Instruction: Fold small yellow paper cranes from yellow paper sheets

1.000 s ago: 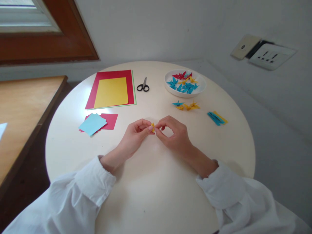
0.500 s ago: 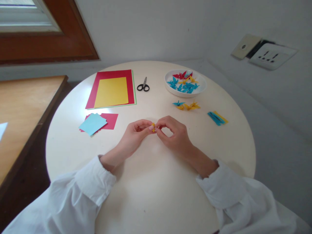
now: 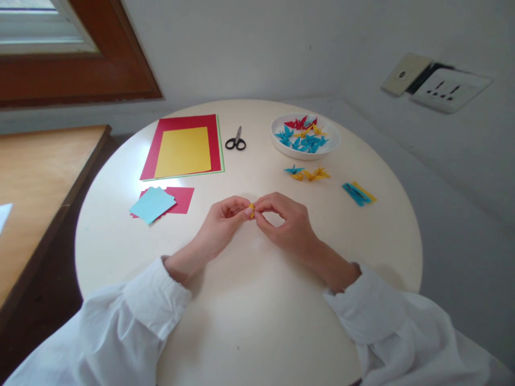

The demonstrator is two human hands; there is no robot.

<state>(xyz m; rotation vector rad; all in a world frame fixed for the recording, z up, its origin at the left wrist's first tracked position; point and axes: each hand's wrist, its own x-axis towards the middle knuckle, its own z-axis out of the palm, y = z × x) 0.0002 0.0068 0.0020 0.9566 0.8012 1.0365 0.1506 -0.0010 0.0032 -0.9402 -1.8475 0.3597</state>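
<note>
Between my fingertips, over the middle of the table, is a small folded piece of yellow paper (image 3: 251,210), mostly covered by the fingers. My left hand (image 3: 223,222) pinches it from the left between thumb and forefinger. From the right, my right hand (image 3: 287,221) grips its edge with thumb and forefinger, the fingers curled. Just beyond my right hand lie a blue paper crane (image 3: 294,170) and yellow paper cranes (image 3: 317,174). Exact folds of the held piece are too small to make out.
A white dish (image 3: 306,155) holds several red, blue and yellow cranes. Black-handled scissors (image 3: 235,142) lie beside stacked red and yellow sheets (image 3: 183,153). Light blue squares (image 3: 153,205) rest on red ones (image 3: 183,199) at left. Folded blue and yellow strips (image 3: 358,194) lie at right.
Both hands keep their pinch on the yellow paper. The fingertips have shifted very slightly, and less of the yellow piece stands out between them.
</note>
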